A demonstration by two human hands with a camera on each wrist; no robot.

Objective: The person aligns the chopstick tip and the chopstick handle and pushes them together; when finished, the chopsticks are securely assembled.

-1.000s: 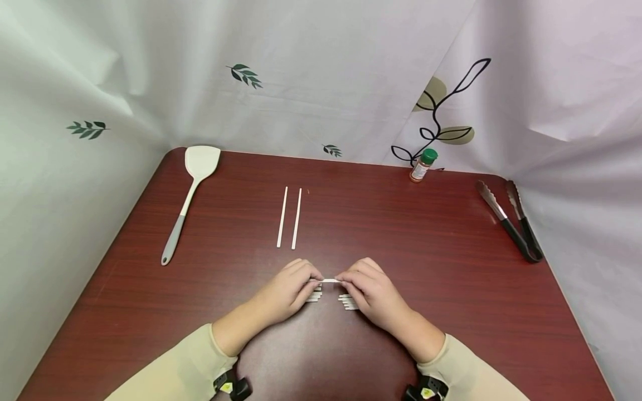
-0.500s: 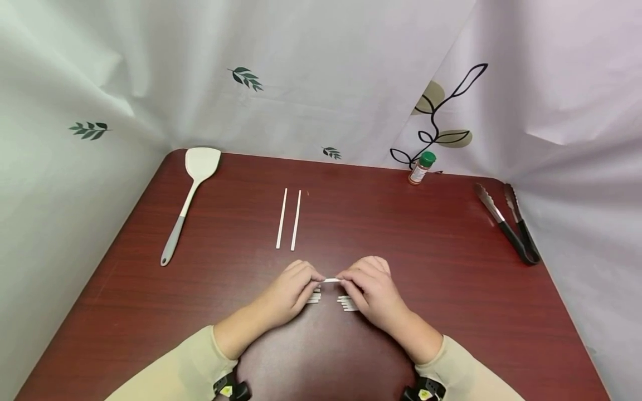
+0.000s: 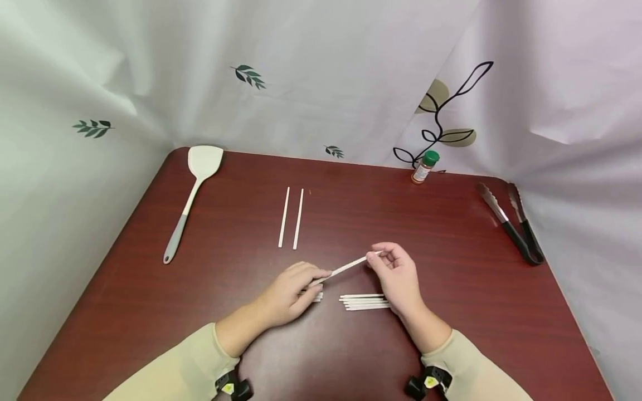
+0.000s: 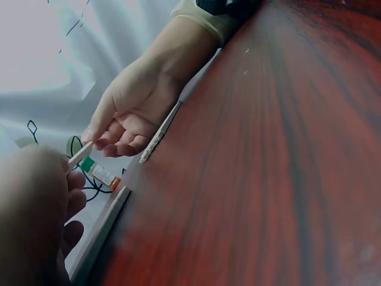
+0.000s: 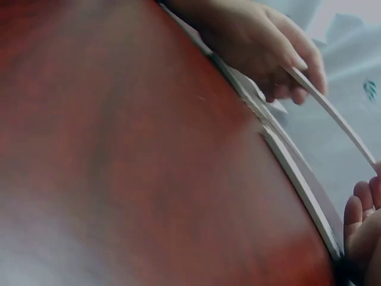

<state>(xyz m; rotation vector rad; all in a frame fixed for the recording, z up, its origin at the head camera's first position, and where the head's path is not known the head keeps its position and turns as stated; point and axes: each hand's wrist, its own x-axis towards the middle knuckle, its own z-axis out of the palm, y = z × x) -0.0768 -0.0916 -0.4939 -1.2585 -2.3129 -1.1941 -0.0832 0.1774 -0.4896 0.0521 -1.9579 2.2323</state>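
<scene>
A thin white stick (image 3: 348,267) slants upward to the right between my hands, above the table. My left hand (image 3: 290,295) pinches its lower left end; in the right wrist view, that left hand (image 5: 256,44) holds the stick (image 5: 336,116) by thumb and fingers. Its upper right end is pinched by thumb and fingertips of my right hand (image 3: 398,278). A row of several similar sticks (image 3: 363,302) lies below the right hand, partly hidden by it. Another group of sticks (image 3: 318,297) shows only its ends beyond the left hand.
Two parallel white sticks (image 3: 283,217) lie farther back on the dark red table (image 3: 241,223). A white spatula (image 3: 204,161) with a grey handle lies at the left. At the back stands a green-capped spice bottle (image 3: 424,167); black-handled tongs (image 3: 516,228) lie at the right edge.
My right hand has moved up and to the right and turned, lifting the stick's right end. More of the stick and of the right row shows. My left hand stays nearly in place.
</scene>
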